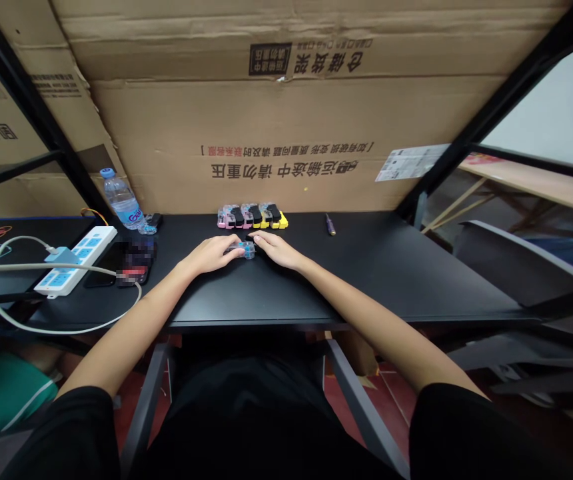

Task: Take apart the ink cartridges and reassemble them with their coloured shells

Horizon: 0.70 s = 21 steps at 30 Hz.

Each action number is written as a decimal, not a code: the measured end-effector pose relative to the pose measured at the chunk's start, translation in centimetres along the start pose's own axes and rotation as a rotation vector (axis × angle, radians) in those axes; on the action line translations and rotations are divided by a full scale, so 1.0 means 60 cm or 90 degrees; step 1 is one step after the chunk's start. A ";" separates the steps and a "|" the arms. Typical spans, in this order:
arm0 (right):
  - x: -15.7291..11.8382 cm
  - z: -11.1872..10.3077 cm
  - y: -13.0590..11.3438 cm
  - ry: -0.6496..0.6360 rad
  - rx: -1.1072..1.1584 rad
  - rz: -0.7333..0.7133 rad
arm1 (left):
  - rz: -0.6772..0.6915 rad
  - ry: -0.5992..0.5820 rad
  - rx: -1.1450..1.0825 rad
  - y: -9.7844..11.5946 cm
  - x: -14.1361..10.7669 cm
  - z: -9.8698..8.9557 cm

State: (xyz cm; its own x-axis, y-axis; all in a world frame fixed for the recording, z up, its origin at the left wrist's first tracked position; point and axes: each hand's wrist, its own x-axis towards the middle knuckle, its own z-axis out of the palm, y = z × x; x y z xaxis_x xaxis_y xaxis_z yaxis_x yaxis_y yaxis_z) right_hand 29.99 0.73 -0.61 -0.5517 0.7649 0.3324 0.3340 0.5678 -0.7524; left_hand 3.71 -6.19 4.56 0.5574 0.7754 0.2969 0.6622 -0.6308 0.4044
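Note:
On the black desk, my left hand is closed on a small clear plastic piece with blue parts, thumb along its near side. My right hand meets it from the other side, fingers bent together around a small black part, mostly covered; whether this is joined to the clear piece I cannot tell. Just beyond both hands stands a row of several similar clear pieces with black tops, some pink and some yellow. Another clear and blue piece with a black part lies further left.
A water bottle stands at the back left. Near it are a white power strip, phones and a white cable. A short purple tool lies right. Cardboard backs the desk. Someone's green clothing shows lower left.

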 end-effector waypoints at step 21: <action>-0.012 0.002 -0.079 -0.003 0.258 0.134 | -0.182 0.134 -0.595 -0.044 0.020 0.024</action>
State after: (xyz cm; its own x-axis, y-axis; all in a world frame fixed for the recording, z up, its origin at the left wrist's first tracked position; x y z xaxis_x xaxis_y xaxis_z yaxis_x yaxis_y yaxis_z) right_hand 28.70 -2.57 2.65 -0.5070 0.8495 0.1462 0.1137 0.2341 -0.9656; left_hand 3.35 -3.64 2.56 0.2784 0.9410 0.1926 0.0475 -0.2138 0.9757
